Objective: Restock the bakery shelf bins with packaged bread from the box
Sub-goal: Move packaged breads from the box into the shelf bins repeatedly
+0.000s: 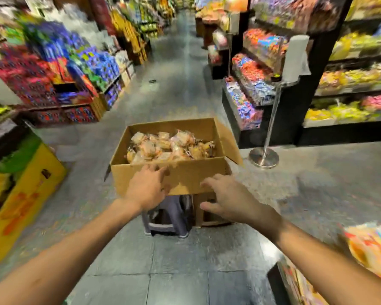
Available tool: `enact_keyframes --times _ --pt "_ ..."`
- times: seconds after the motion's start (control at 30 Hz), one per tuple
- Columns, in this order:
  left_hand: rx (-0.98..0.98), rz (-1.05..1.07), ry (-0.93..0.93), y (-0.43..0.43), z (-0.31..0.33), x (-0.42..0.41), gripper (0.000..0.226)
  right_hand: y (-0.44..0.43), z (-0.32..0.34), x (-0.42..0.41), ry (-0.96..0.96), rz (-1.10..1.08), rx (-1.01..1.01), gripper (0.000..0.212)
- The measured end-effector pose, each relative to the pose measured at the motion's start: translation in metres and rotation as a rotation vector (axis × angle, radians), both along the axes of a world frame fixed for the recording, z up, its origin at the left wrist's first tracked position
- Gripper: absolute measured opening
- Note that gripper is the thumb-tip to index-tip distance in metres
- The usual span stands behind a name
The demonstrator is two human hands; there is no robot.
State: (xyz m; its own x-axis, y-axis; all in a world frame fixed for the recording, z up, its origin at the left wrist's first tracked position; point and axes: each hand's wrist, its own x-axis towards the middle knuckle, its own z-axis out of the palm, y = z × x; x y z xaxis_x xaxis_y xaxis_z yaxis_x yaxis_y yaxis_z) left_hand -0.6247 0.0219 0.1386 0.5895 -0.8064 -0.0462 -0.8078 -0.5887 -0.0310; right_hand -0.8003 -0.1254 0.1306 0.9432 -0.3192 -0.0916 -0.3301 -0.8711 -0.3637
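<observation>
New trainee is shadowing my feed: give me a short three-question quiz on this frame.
1. True or false: the cardboard box is empty.
2. Which hand is nearer the box's top edge? A) left hand B) right hand
3. What does the box rest on?

Key
1. False; packaged bread fills it.
2. A; its fingers reach the near edge.
3. A small grey stool.

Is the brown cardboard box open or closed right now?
Open. The brown cardboard box has its top flaps folded outward, and clear-wrapped bread packages show inside, piled near the rim.
</observation>
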Motion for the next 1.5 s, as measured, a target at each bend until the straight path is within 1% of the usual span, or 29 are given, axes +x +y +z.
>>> enact_keyframes --times 0.1,0.23,0.4,0.47,0.53,0.63,0.73,0.87,0.9,0.97,1.03,1.13,1.23,1.3,1.37,1.43,1.5 --pt "-0.031 0.003 0.088 -0.032 -0.016 0.055 0.044 -0.022 -0.016 0.057 0.004 -0.072 0.077 0.051" --pt "0.005 0.021 0.097 -0.081 -0.048 0.12 0.044 -0.061 -0.041 0.122 0.071 -0.154 0.157 0.046" --pt "0.034 0.092 0.177 -0.14 -0.099 0.182 0.044 -0.125 -0.086 0.195 0.089 -0.243 0.261 0.055" --pt "0.064 0.096 0.199 -0.163 -0.121 0.207 0.045 -0.156 -0.107 0.233 0.108 -0.265 0.33 0.05" --pt "0.075 0.144 0.253 -0.188 -0.143 0.234 0.047 -0.192 -0.129 0.273 0.125 -0.283 0.378 0.047" --pt "0.086 0.273 0.374 -0.226 -0.168 0.274 0.05 -0.248 -0.162 0.33 0.189 -0.304 0.418 0.053" --pt "0.049 0.386 0.507 -0.272 -0.185 0.32 0.053 -0.298 -0.188 0.374 0.245 -0.344 0.474 0.066" --pt "-0.048 0.508 0.595 -0.325 -0.202 0.366 0.063 -0.343 -0.212 0.416 0.331 -0.356 0.478 0.077" --pt "-0.057 0.524 0.607 -0.338 -0.208 0.375 0.065 -0.354 -0.222 0.426 0.352 -0.364 0.481 0.077" --pt "-0.062 0.542 0.623 -0.362 -0.222 0.395 0.074 -0.372 -0.239 0.448 0.34 -0.409 0.538 0.071" --pt "-0.068 0.528 0.615 -0.382 -0.237 0.415 0.09 -0.386 -0.251 0.472 0.293 -0.464 0.596 0.064" --pt "-0.024 0.443 0.59 -0.408 -0.256 0.444 0.115 -0.403 -0.27 0.509 0.264 -0.564 0.692 0.073" --pt "0.113 0.353 0.579 -0.428 -0.273 0.47 0.132 -0.412 -0.294 0.538 0.235 -0.594 0.737 0.082" --pt "0.181 0.334 0.641 -0.433 -0.285 0.484 0.13 -0.413 -0.306 0.55 0.248 -0.593 0.78 0.09" --pt "0.223 0.313 0.706 -0.433 -0.294 0.494 0.115 -0.413 -0.315 0.558 0.262 -0.598 0.832 0.089" --pt "0.2 0.304 0.738 -0.429 -0.302 0.498 0.094 -0.412 -0.32 0.559 0.263 -0.621 0.85 0.082" --pt "0.118 0.349 0.781 -0.424 -0.304 0.497 0.08 -0.412 -0.324 0.557 0.255 -0.638 0.853 0.076"
